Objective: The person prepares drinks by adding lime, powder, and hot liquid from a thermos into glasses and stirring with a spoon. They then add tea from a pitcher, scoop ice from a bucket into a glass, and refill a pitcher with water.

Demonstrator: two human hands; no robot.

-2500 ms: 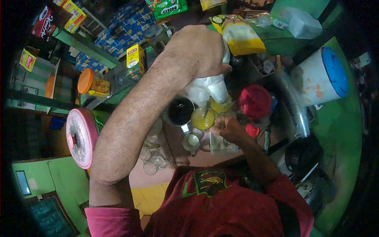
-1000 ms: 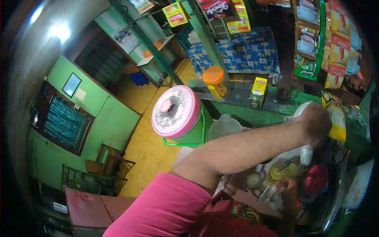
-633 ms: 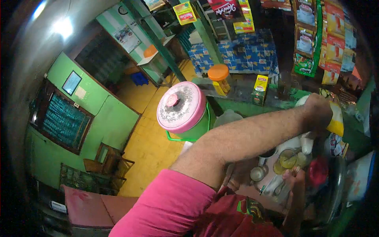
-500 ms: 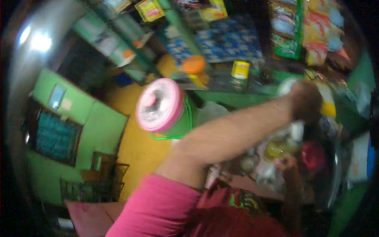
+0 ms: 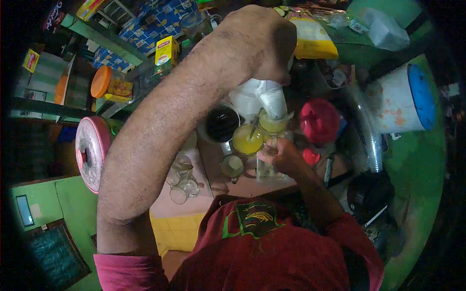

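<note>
My right hand (image 5: 286,156) grips the handle of a glass mug (image 5: 247,139) of yellow drink, with a spoon standing in it. Bent over the table from the upper left, my left hand (image 5: 274,46) is curled, its fingers mostly hidden from me. Just below it, a whitish tilted container (image 5: 273,99) points down at a second glass (image 5: 273,122) of pale yellow liquid. Whether my left hand holds that container is unclear. A white tub (image 5: 245,99) and a mug of dark liquid (image 5: 222,123) stand beside the glasses.
A red lidded container (image 5: 320,120) is right of the glasses. Farther right lies a white bucket (image 5: 395,99) with a blue end. Glass mugs (image 5: 184,188) stand near the table's left edge. A yellow packet (image 5: 314,41) lies beyond my left hand.
My view has swung right and down, so the table and glasses now appear nearer the centre. My left arm still reaches across; my right hand is still at the yellow drink.
</note>
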